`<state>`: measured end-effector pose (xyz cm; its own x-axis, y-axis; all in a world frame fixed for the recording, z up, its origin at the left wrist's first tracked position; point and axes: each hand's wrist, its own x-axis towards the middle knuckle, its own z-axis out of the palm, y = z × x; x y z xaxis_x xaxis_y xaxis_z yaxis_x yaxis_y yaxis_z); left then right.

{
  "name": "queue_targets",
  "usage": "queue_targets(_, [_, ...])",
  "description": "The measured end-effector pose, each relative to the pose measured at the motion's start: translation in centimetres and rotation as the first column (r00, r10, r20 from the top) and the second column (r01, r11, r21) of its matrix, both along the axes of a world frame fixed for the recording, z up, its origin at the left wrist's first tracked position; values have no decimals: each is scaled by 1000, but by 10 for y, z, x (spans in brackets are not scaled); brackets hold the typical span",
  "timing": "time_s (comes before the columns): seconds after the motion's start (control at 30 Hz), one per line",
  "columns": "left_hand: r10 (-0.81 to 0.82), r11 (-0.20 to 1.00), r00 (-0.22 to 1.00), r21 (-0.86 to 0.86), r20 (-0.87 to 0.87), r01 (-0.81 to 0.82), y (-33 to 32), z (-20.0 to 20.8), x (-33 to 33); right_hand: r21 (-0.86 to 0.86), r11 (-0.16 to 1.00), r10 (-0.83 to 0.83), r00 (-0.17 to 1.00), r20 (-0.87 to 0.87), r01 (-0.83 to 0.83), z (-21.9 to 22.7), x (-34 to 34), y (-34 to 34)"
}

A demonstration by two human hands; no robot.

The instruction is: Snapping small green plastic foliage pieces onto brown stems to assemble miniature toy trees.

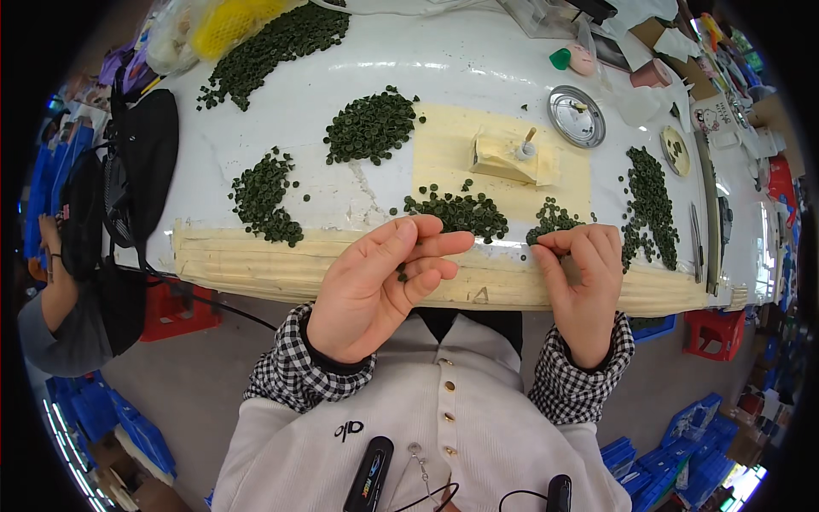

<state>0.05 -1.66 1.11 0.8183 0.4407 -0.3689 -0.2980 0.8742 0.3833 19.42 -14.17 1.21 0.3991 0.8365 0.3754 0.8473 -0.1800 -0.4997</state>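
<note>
My left hand (365, 286) is turned palm up over the table's front edge, thumb against the forefinger and the other fingers curled. A small dark green round piece (402, 276) shows among its fingers. To the right, my right hand (584, 282) pinches thumb and forefinger together beside a small heap of green pieces (553, 218); a similar piece seems to be at the fingertips, partly hidden. Beyond my left fingers lies another heap of these pieces (461, 213). Behind it stands a tape-covered block (510, 160) with a short stick upright in a pale holder.
More green heaps lie at left (264, 196), centre back (371, 126), far back (273, 47) and right (650, 200). A round metal lid (577, 116) and a pale dish (675, 151) sit at back right. A black bag (145, 162) hangs at the left edge; another person's arm (56, 282) is beyond.
</note>
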Motion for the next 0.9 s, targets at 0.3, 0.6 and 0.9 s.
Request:
queue_targets(0.3, [-57, 993, 998, 101, 22, 55, -3, -8, -2, -18, 1000, 22, 995, 93, -21, -6, 0, 5])
queue_targets(0.6, [-31, 982, 997, 182, -76, 44, -5, 2, 4, 156, 986, -36, 991, -125, 56, -7, -3, -4])
queue_targets(0.9, [-59, 987, 997, 147, -51, 66, -4, -7, 0, 152, 987, 9, 939, -345, 47, -7, -7, -6])
